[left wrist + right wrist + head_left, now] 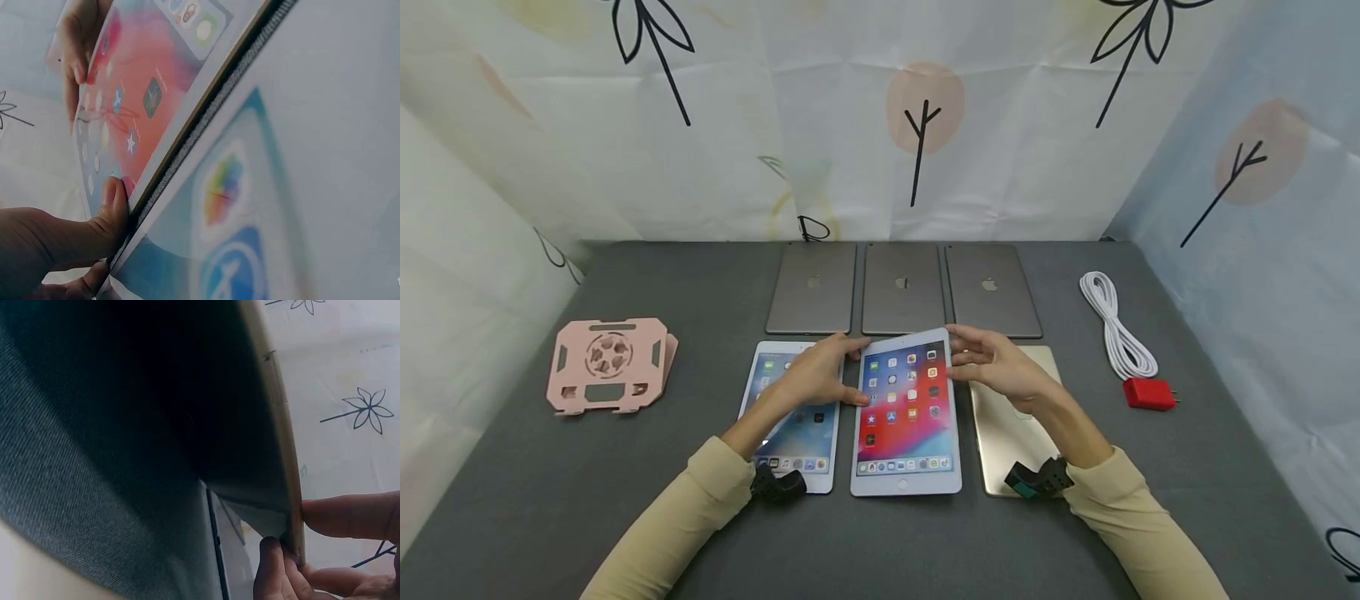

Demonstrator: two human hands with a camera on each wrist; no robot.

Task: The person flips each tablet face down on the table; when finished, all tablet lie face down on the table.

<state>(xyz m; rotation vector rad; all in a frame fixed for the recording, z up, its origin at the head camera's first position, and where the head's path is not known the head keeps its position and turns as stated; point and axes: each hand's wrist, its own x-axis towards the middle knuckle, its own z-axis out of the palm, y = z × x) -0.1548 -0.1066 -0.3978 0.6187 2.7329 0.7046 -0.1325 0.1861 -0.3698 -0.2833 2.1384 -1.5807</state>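
A white tablet (901, 417) with a lit red-and-blue home screen stands between my hands, its right side tilted up in the right wrist view. My left hand (817, 372) holds its left edge, the thumb (111, 203) on the front. At the upper right edge, my right hand (1006, 372) pinches the tablet between thumb (350, 515) and fingers. Beneath my left wrist lies a second lit white tablet (815, 446), partly covered by the hand. A gold tablet (1000, 429), back up, lies under my right forearm.
Three grey laptops (814, 292) lie closed in a row at the back. To the left is a pink folding stand (604, 367). A coiled white cable (1116, 329) and a red charger plug (1148, 393) lie on the right. Patterned cloth walls (850, 125) enclose the grey table (700, 283).
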